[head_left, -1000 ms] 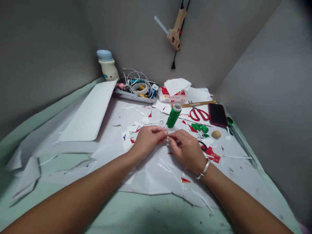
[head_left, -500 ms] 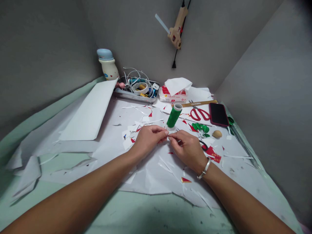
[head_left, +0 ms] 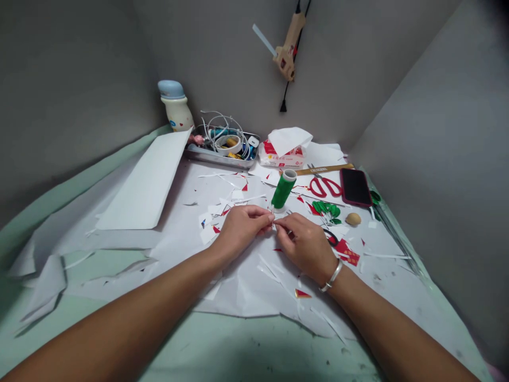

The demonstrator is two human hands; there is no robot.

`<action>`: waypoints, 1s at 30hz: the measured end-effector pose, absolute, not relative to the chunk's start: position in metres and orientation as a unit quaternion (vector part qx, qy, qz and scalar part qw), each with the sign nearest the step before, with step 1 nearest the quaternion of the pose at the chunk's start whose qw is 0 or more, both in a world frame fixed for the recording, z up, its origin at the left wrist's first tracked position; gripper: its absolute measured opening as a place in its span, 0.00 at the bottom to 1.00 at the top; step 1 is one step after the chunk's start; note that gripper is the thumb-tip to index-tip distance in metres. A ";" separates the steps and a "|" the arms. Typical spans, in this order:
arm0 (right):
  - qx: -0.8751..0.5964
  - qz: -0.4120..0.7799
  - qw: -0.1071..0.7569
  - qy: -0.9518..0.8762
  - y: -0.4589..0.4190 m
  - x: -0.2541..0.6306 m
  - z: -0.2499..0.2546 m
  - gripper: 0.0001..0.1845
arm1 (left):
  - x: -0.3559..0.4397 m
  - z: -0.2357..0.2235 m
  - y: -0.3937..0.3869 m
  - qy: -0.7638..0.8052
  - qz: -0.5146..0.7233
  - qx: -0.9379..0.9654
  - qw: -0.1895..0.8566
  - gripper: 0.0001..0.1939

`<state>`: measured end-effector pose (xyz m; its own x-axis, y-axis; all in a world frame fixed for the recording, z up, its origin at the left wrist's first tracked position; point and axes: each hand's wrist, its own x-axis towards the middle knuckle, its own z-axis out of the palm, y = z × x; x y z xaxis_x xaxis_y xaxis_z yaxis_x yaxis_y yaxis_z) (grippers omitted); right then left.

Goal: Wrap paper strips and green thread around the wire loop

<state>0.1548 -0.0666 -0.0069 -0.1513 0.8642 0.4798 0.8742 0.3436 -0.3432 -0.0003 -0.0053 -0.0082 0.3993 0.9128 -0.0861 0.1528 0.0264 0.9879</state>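
My left hand [head_left: 247, 223] and my right hand [head_left: 304, 239] meet fingertip to fingertip over the paper-covered table. Both are closed in a pinch, and a thin whitish piece, too small to name, pokes up by the left fingertips. Whatever lies between the right fingertips is hidden. Just behind the hands stands a spool of green thread [head_left: 284, 190], upright and slightly tilted in view. Green leaf-like pieces [head_left: 326, 209] lie to the right of the spool. Black-handled scissors [head_left: 331, 237] are partly covered by my right hand.
Paper scraps [head_left: 217, 215] are strewn around. Behind are a metal tray [head_left: 222, 156] of cords and spools, a tissue pack [head_left: 280, 154], red scissors [head_left: 326, 185], and a phone [head_left: 356, 187]. A white board [head_left: 147, 183] lies left; a glue gun [head_left: 289, 50] hangs on the wall.
Both hands keep nearly the same place and pinch. The whitish piece at the left fingertips shows a little more; the whole view has shifted very slightly.
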 end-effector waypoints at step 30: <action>-0.568 -0.061 0.251 -0.782 -0.069 0.155 -0.007 0.11 | 0.002 -0.003 -0.007 0.445 0.332 0.592 0.584 0.10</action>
<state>0.1549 -0.0692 -0.0070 -0.2293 0.8566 0.4623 0.9180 0.3482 -0.1897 0.0023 -0.0067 -0.0031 0.3839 0.9145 -0.1273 0.1388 0.0792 0.9871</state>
